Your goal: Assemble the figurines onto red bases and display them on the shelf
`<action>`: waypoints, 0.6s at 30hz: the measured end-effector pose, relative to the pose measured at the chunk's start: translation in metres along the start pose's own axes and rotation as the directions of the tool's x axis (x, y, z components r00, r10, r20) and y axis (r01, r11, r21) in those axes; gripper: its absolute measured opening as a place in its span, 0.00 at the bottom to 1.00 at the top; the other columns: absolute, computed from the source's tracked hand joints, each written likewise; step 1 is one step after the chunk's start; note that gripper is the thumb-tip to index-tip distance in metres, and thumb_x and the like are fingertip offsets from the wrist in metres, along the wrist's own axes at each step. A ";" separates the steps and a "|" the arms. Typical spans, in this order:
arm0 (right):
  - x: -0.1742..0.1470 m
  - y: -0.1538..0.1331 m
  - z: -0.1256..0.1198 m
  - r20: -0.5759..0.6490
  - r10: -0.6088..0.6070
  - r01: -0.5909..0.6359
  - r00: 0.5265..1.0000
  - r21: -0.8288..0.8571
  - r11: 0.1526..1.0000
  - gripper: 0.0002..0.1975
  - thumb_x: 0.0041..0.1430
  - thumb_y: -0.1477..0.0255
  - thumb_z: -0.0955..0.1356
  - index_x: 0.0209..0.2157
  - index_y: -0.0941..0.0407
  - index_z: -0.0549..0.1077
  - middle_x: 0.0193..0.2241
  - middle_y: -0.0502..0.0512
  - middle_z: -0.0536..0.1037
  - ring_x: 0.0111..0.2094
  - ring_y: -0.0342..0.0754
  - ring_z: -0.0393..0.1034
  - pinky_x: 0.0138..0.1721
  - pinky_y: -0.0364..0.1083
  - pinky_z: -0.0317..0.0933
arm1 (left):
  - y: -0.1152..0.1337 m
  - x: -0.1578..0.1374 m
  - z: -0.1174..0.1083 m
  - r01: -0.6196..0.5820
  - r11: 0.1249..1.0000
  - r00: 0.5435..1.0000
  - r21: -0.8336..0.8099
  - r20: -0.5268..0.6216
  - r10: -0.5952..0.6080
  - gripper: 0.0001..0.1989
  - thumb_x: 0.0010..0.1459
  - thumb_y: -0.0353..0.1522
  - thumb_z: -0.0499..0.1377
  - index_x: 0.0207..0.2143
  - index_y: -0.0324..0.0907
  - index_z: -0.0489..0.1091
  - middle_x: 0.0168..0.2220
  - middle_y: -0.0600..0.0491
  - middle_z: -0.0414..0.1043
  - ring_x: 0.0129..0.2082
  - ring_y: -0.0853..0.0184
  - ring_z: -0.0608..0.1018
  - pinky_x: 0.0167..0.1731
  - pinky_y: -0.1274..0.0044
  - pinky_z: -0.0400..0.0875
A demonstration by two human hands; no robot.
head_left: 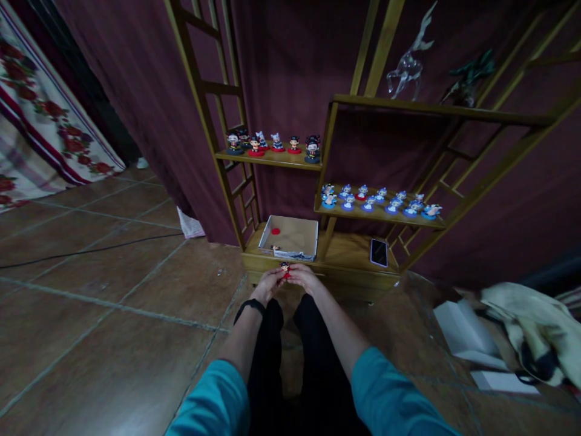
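Note:
Between my two hands is a small figurine (pixel 285 267) with dark hair and a red base, held upright in front of the shelf's bottom drawer. My left hand (pixel 269 283) grips it from the left side, fingers closed. From the other side my right hand (pixel 303 277) pinches the same figurine. Just beyond them stands an open shallow box (pixel 313 239) on the lowest shelf. Inside the box lie a round red base (pixel 275 231) and another small figurine (pixel 275 247).
Several figurines (pixel 276 143) line the upper left shelf, and blue-and-white ones (pixel 368 203) stand on the right shelf. A phone (pixel 379 252) lies on the lowest shelf. Glass deer (pixel 408 66) stands high up. White boxes (pixel 467 330) and a pale cloth bag (pixel 526 321) are on the floor at right.

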State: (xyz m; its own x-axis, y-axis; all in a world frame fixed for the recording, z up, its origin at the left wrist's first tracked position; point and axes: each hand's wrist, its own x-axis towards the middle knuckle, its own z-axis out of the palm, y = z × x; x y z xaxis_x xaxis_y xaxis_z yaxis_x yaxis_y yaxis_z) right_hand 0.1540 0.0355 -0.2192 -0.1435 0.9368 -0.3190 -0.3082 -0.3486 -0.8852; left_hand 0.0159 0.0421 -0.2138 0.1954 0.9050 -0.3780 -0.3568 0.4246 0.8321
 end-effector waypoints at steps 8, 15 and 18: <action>0.001 -0.001 0.001 0.055 -0.061 0.056 0.997 0.078 0.995 0.16 0.41 0.78 0.70 0.35 0.58 0.68 0.30 0.52 0.75 0.31 0.46 0.73 0.40 0.49 0.67 | 0.004 -0.004 -0.004 -0.009 0.999 1.000 -0.039 -0.014 0.008 0.03 0.47 0.22 0.60 0.28 0.34 0.70 0.21 0.51 0.71 0.17 0.77 0.70 0.18 0.85 0.64; -0.002 -0.004 0.002 0.061 -0.049 0.043 0.997 0.100 0.994 0.17 0.40 0.81 0.69 0.37 0.58 0.69 0.32 0.53 0.75 0.33 0.46 0.73 0.43 0.50 0.65 | 0.006 -0.006 -0.004 -0.027 0.998 0.999 -0.060 -0.025 0.026 0.05 0.47 0.21 0.60 0.30 0.33 0.71 0.23 0.49 0.72 0.18 0.76 0.71 0.18 0.85 0.65; -0.004 -0.005 0.002 0.053 -0.053 0.047 0.997 0.105 0.993 0.17 0.41 0.83 0.68 0.37 0.58 0.69 0.30 0.53 0.75 0.33 0.46 0.73 0.43 0.50 0.65 | 0.006 -0.006 -0.004 -0.035 0.998 0.999 -0.048 -0.018 0.034 0.06 0.47 0.19 0.59 0.30 0.33 0.71 0.24 0.49 0.73 0.19 0.76 0.72 0.19 0.86 0.65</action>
State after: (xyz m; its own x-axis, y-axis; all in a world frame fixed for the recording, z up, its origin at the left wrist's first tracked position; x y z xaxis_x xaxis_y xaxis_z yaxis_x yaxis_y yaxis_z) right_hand 0.1540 0.0340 -0.2125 -0.1761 0.9512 -0.2534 -0.4121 -0.3050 -0.8586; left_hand 0.0091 0.0390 -0.2081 0.1669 0.9194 -0.3562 -0.4071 0.3933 0.8244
